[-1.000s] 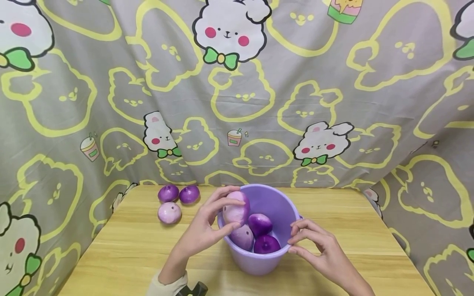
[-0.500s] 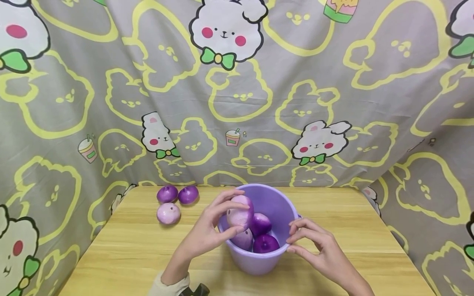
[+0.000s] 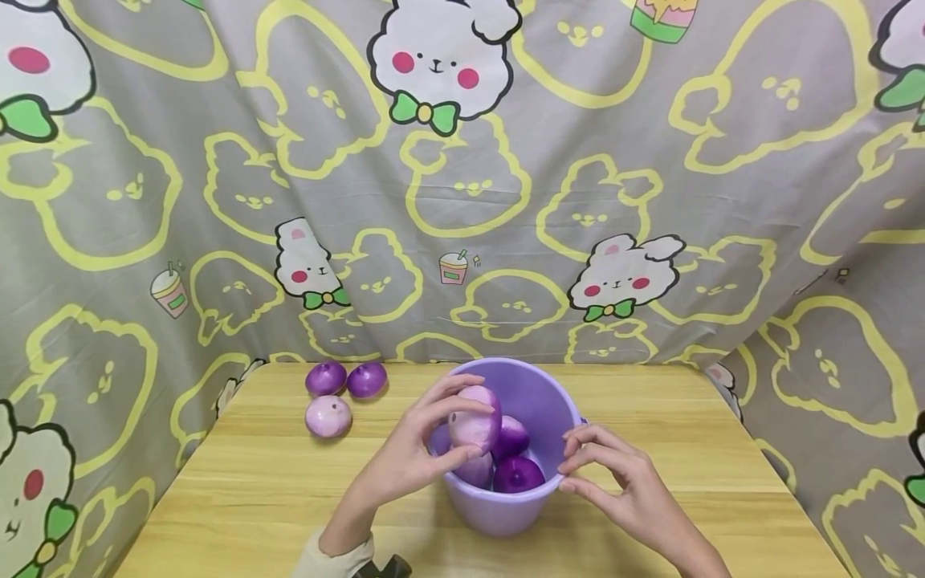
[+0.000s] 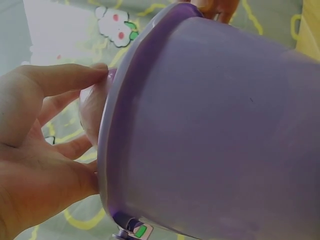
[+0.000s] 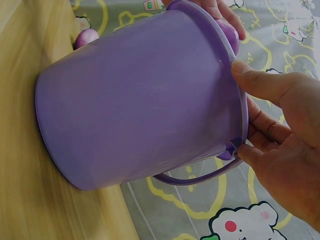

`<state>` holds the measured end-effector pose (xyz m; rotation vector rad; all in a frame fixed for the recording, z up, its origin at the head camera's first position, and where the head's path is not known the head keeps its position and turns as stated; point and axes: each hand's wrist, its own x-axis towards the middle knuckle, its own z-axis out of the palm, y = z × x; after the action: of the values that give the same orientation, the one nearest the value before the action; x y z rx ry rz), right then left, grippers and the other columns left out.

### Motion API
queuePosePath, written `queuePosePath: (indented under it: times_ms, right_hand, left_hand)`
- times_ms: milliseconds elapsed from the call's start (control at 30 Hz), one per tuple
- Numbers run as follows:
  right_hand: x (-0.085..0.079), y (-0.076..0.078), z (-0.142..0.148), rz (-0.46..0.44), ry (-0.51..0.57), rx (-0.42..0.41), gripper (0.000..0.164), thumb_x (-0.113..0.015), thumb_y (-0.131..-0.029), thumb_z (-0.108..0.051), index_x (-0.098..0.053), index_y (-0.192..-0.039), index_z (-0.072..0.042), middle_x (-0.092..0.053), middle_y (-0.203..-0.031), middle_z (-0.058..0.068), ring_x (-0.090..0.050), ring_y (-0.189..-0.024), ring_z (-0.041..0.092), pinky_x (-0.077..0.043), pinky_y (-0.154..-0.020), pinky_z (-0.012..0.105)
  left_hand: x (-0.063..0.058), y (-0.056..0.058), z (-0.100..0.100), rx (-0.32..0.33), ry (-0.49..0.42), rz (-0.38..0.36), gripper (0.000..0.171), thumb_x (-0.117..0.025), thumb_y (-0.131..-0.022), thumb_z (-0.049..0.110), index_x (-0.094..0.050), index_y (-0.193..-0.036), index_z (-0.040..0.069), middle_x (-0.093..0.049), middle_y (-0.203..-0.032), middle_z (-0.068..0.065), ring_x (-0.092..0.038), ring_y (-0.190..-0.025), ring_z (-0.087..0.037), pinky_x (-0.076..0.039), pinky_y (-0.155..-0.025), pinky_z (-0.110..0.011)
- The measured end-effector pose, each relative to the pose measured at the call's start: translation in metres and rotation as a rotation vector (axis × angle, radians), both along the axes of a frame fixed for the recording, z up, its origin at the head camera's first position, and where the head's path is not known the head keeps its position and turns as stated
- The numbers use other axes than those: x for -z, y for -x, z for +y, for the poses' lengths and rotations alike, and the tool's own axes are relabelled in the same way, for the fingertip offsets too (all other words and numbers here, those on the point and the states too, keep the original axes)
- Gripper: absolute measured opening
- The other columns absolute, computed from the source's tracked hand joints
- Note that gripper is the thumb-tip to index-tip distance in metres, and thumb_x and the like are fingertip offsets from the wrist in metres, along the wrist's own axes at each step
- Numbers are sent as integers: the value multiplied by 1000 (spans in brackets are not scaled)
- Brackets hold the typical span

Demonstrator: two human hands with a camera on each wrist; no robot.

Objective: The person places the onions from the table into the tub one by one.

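My left hand (image 3: 408,449) holds a red onion (image 3: 475,421), pale at one end and purple at the other, between thumb and fingers at the mouth of a lilac bucket (image 3: 502,518). The left wrist view shows this onion (image 4: 92,110) just past the bucket's rim. On the bucket's right side, my right hand (image 3: 625,478) pinches the rim; in the right wrist view its thumb (image 5: 260,82) lies against the outside. Down in the bucket are a dark purple onion (image 3: 519,475), another purple onion (image 3: 513,436) behind it, and a paler onion (image 3: 477,472) partly hidden by my left hand.
Three more onions stand together at the back left of the wooden table (image 3: 260,482): two purple ones (image 3: 326,378) and a pale one (image 3: 328,417) in front. A patterned curtain (image 3: 491,201) hangs behind the table. The bucket's handle (image 5: 200,178) hangs down outside.
My left hand has moved the onion slightly right and down over the bucket's mouth, covering more of the pale onion inside. My right hand keeps its grip on the rim.
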<state>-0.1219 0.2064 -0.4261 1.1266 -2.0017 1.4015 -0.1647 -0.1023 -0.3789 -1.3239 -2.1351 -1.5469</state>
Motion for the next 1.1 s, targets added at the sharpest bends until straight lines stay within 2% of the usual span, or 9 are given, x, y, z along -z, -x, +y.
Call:
queuePosePath:
  times_ms: [367,667,967,1100]
  right_hand:
    - [0,1,-1,1,2,-6,51,-82,-66,23,-74,-102,-12,-64,-109,8,-59,-119,19,-48,-105,25]
    - [0,2,0,6,-2,-1,50,-82,-66,22,-74,-102,-12,-64,-109,8,-59,-118,19,-48,-105,24]
    - [0,1,0,3,-4,4,48,-82,-68,20,-74,-102,-13,-64,-110,8,-59,-119,18,-48,-105,24]
    - [0,1,0,6,-4,4,48,-82,-67,21,-74,-102,-12,-64,-109,8,-59,-119,18,-48,-105,24]
  left_hand:
    - [3,0,1,-4,27,10,44,-82,-88,13,-68,-129,21,-48,-150,-7,-43,-141,-30,-48,-108,-45]
    - [1,-1,2,-19,93,41,46,-84,-85,10,-69,-127,23,-51,-150,-5,-45,-140,-28,-46,-110,-47]
    - [2,-3,3,38,106,27,44,-82,-88,14,-67,-129,21,-50,-153,-4,-45,-142,-27,-42,-113,-46]
    - [2,-2,3,52,108,18,39,-78,-90,9,-68,-127,20,-56,-147,-2,-49,-139,-25,-40,-115,-43]
